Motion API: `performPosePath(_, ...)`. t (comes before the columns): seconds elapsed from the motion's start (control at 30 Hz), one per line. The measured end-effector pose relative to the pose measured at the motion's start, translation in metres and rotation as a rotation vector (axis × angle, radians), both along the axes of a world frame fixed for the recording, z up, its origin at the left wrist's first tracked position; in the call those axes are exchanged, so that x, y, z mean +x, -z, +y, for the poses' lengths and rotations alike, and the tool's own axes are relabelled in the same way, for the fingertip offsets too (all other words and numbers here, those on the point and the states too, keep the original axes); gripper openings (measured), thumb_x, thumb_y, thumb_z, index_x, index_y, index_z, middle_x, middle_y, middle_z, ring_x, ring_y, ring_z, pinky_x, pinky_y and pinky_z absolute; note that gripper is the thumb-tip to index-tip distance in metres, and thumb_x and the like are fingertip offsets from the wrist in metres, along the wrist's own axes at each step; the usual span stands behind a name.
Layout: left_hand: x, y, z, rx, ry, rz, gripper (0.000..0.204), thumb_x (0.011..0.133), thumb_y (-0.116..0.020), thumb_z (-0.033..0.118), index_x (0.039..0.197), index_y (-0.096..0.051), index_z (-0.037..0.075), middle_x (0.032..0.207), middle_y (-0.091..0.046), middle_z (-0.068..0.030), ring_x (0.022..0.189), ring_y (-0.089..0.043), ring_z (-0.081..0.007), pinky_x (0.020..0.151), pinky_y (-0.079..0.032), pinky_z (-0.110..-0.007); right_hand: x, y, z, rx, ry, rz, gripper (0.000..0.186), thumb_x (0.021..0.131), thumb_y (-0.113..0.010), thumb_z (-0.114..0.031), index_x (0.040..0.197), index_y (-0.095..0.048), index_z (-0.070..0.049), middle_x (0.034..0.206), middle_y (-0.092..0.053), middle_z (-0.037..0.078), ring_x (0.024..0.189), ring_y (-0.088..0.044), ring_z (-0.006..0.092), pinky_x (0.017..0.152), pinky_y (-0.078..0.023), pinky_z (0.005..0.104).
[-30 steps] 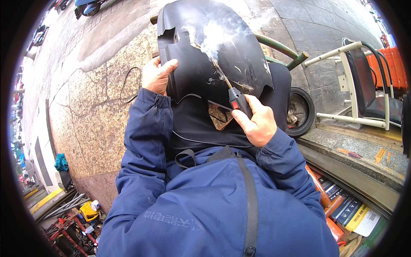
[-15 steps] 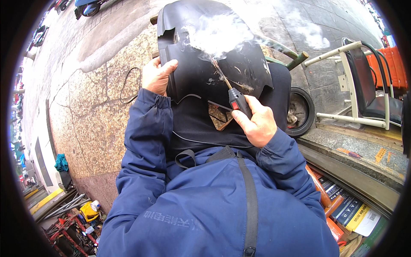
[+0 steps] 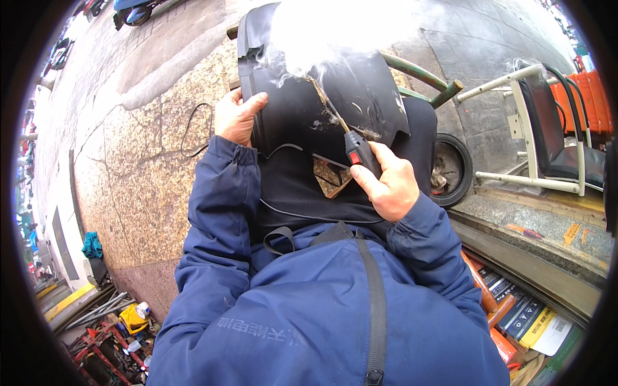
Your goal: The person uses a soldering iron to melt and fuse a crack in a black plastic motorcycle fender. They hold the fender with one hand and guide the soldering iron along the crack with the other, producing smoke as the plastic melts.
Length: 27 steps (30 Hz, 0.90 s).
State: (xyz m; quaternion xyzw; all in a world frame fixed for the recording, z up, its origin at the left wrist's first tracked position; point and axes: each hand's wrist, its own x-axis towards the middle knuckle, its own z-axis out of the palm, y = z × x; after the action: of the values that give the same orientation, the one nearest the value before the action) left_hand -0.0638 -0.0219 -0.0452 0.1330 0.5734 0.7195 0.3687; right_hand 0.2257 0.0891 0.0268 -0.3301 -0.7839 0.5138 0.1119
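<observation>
Across my lap lies a curved black plastic panel point(image 3: 290, 119), scuffed and marked with pale melted streaks. My left hand point(image 3: 235, 117) grips its left edge, thumb on top and fingers underneath. In my right hand point(image 3: 394, 188) is a soldering iron point(image 3: 358, 151) with a black handle, a red switch and a thin metal shaft. Its tip touches the panel near the middle, along a rough line in the plastic. Thick white smoke point(image 3: 341, 32) rises there and hides the panel's far part.
A metal-framed chair point(image 3: 537, 128) with a dark seat stands at the right, near an orange barrier point(image 3: 589, 100). A small black tire point(image 3: 454, 168) lies beside my right leg. Green bars point(image 3: 444, 90) stick out past the panel. Tools and a yellow object point(image 3: 134, 318) are at lower left.
The iron's tip has shifted slightly away from me and to the left along the panel. The smoke has grown thicker and spread. My left hand keeps its place.
</observation>
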Motion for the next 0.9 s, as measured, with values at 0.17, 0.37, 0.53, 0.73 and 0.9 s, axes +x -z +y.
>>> performPosePath(0.17, 0.0011, -0.0006, -0.0003, 0.017, 0.002, -0.019, 0.031, 0.090, -0.074, 0.000, 0.119, -0.067, -0.008, 0.103, -0.074, -0.0106, 0.085, -0.071, -0.0171, 0.080, -0.059, -0.032, -0.0017, 0.0013, 0.0012, 0.052, -0.013, -0.034, 0.039, 0.092, -0.073, -0.019, 0.122, -0.064, 0.004, 0.077, -0.071, 0.020, 0.069, -0.073, 0.0314, 0.067, -0.055, 0.0380)
performPosePath(0.37, -0.0023, 0.0034, -0.0012, 0.029, 0.020, -0.011, 0.030, 0.090, -0.074, 0.000, 0.118, -0.067, -0.007, 0.103, -0.074, -0.0103, 0.085, -0.071, -0.0165, 0.080, -0.059, -0.031, -0.0006, 0.0005, 0.0008, 0.014, -0.013, -0.020, 0.039, 0.092, -0.072, -0.019, 0.122, -0.064, 0.003, 0.077, -0.071, 0.020, 0.068, -0.072, 0.0312, 0.067, -0.055, 0.0379)
performPosePath(0.53, -0.0015, 0.0031, -0.0016, 0.031, 0.016, -0.020, 0.031, 0.089, -0.074, 0.000, 0.118, -0.067, -0.007, 0.103, -0.074, -0.0102, 0.085, -0.071, -0.0164, 0.079, -0.059, -0.031, -0.0003, 0.0037, 0.0014, 0.032, -0.017, -0.023, 0.039, 0.092, -0.073, -0.019, 0.122, -0.064, 0.004, 0.077, -0.071, 0.020, 0.069, -0.073, 0.0316, 0.067, -0.055, 0.0379)
performPosePath(0.73, 0.0006, 0.0001, -0.0007, 0.009, -0.006, -0.009, 0.032, 0.090, -0.075, 0.000, 0.119, -0.067, -0.008, 0.103, -0.074, -0.0107, 0.084, -0.071, -0.0167, 0.079, -0.059, -0.031, 0.0033, 0.0028, 0.0014, -0.002, 0.017, -0.002, 0.041, 0.092, -0.073, -0.019, 0.124, -0.063, 0.004, 0.081, -0.071, 0.019, 0.071, -0.071, 0.0283, 0.068, -0.055, 0.0363)
performPosePath(0.9, 0.0001, 0.0005, 0.0000, 0.002, -0.010, 0.007, 0.031, 0.090, -0.075, 0.001, 0.118, -0.067, -0.008, 0.103, -0.074, -0.0103, 0.084, -0.071, -0.0163, 0.078, -0.059, -0.031, 0.0019, 0.0014, 0.0086, -0.006, 0.008, -0.032, 0.042, 0.091, -0.073, -0.019, 0.125, -0.063, 0.003, 0.082, -0.072, 0.023, 0.071, -0.073, 0.0332, 0.067, -0.056, 0.0388)
